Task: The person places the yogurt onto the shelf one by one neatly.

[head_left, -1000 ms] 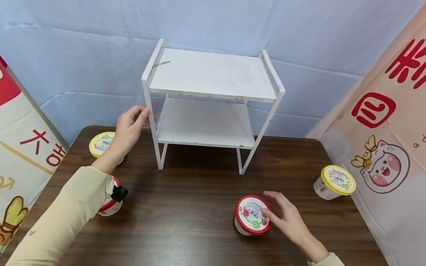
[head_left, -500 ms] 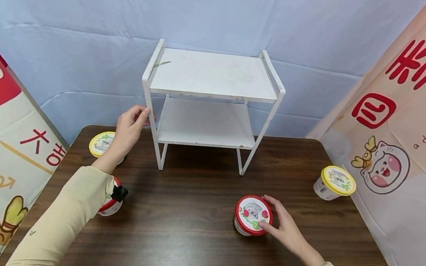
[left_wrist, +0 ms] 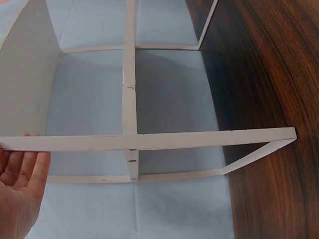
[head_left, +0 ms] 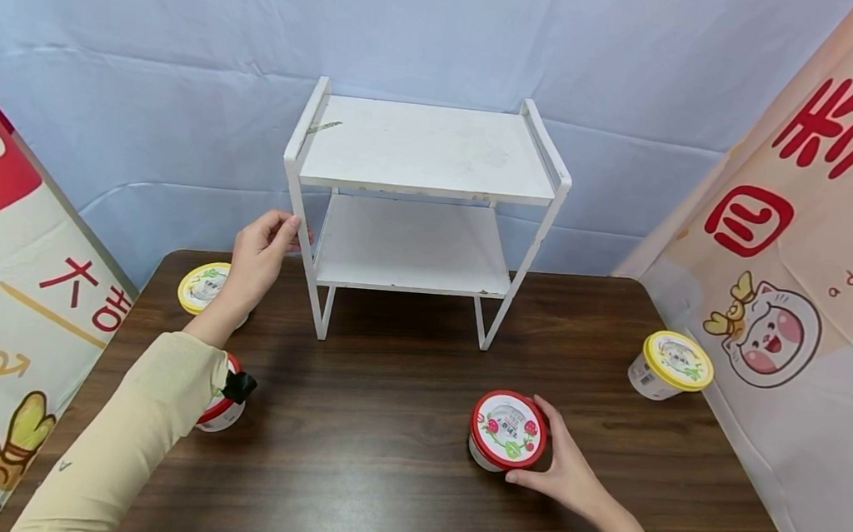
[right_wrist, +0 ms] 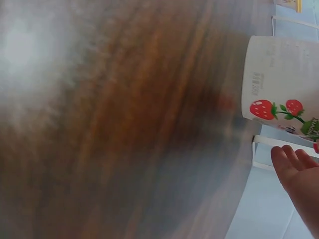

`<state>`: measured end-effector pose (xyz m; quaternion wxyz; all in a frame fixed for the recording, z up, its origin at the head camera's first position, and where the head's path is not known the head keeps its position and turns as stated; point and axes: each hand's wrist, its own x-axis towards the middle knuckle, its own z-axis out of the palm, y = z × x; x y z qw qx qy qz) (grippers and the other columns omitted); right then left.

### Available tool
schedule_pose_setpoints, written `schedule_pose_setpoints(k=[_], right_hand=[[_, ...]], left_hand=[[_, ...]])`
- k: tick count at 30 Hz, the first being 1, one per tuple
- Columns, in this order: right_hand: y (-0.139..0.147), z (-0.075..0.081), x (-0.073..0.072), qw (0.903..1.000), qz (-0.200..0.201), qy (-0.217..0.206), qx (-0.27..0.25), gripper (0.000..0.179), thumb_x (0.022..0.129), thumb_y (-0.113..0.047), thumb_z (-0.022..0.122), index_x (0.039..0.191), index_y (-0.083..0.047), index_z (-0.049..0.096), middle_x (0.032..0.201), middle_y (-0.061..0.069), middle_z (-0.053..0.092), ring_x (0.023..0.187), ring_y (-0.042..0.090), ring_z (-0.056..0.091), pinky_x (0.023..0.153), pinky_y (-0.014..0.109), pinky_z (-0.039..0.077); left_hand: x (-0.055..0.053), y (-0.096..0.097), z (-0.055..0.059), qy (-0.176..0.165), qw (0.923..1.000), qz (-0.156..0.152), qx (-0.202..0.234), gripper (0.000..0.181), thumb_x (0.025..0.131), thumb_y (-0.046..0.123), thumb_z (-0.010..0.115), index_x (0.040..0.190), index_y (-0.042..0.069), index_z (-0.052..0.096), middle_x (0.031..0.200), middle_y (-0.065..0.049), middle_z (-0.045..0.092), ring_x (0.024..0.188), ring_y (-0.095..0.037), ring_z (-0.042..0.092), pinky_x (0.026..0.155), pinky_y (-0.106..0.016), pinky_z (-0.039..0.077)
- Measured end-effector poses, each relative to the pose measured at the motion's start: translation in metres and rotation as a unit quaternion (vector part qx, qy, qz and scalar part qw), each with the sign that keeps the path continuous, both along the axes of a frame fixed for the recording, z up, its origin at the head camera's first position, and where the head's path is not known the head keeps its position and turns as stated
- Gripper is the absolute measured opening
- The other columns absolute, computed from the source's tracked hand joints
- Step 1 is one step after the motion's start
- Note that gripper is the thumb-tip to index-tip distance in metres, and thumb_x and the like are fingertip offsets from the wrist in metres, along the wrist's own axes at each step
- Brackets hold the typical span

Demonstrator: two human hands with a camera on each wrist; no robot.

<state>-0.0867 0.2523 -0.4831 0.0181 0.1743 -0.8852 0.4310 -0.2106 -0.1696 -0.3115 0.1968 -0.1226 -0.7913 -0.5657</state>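
A white two-tier shelf rack [head_left: 413, 240] stands at the back of the table. With thumb and fingers, my left hand [head_left: 258, 253] grips its left front post, seen close in the left wrist view as a white bar [left_wrist: 189, 139]. At the right, a white tub with a red strawberry lid [head_left: 507, 431] sits upright on the table. My right hand [head_left: 564, 469] is spread at its right side, thumb near the front and fingers behind. In the right wrist view, the fingers [right_wrist: 289, 162] are fairly straight beside the tub's printed wall [right_wrist: 279, 74]; contact is unclear.
A yellow-lidded tub [head_left: 678, 361] stands near the table's right edge. Another yellow-lidded tub [head_left: 203, 286] and a red-lidded tub [head_left: 219, 417] are at the left, partly hidden by my left arm. Cloth hangs behind and on both sides of the wooden table [head_left: 350, 477].
My right hand has lowered from over the red lid's edge to the tub's right side, its thumb moving toward the front. The left hand and the rack have stayed still.
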Motion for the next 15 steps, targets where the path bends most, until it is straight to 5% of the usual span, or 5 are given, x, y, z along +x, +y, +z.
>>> schedule_pose_setpoints(k=[15], right_hand=[[-0.003,-0.017,0.000,0.9991,-0.013,-0.011,-0.039,0.107,0.055,-0.024,0.088,0.135,0.003,0.024,0.129,0.021,0.042,0.116,-0.006,0.035,0.092,0.002,0.025]], left_hand=[[0.000,0.000,0.000,0.002,1.0000,0.007,-0.007,0.029,0.096,0.011,0.044,0.096,-0.015,0.056,0.094,-0.033,0.061,0.073,0.002,0.058,0.069,-0.015,0.051]])
